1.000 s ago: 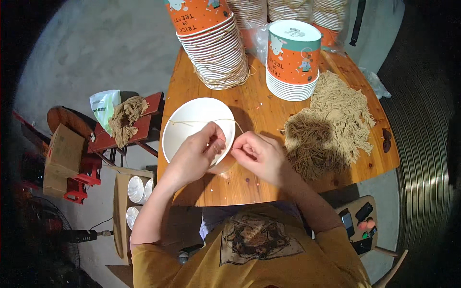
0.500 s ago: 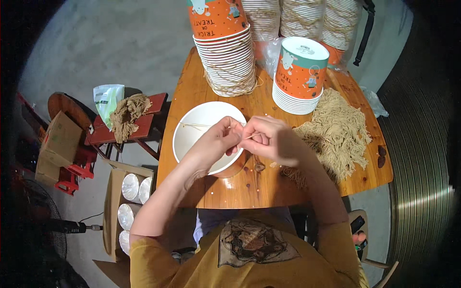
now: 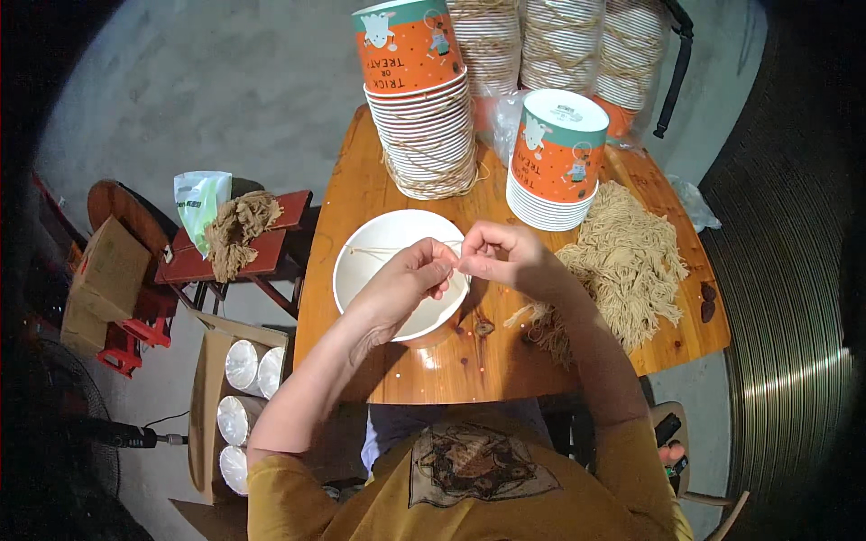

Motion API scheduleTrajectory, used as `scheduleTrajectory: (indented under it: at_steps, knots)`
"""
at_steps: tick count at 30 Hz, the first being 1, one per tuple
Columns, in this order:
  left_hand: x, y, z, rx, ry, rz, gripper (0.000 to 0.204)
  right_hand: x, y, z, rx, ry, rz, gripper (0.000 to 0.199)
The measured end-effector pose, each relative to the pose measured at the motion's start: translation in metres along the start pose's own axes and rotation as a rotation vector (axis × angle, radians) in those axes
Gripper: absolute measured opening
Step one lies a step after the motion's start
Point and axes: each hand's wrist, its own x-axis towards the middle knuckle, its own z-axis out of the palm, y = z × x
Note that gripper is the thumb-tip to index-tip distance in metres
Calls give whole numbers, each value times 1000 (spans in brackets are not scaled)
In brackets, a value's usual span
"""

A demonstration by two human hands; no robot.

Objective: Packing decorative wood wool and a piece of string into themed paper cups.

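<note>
Left hand point(image 3: 401, 287): fingers pinched tight on a thin string point(image 3: 397, 250).
Right hand point(image 3: 507, 257): fingers pinch the string's other end.
String: stretched over the white bucket point(image 3: 379, 243) on the worktop point(image 3: 451, 370).
Could go wrong: the string may slip out if the pinch loosens.

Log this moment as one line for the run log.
left hand: pinching string | right hand: pinching string | over white bucket | table
</note>
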Motion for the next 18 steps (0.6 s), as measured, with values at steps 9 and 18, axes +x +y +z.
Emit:
scheduleTrajectory:
  at_steps: [9, 18]
  knots:
    - [3, 5, 14, 16, 9, 57, 10, -3, -8, -7, -38, -31, 68, 13]
    - [3, 6, 16, 6, -45, -28, 10, 17, 7, -8, 59, -56, -98, 12]
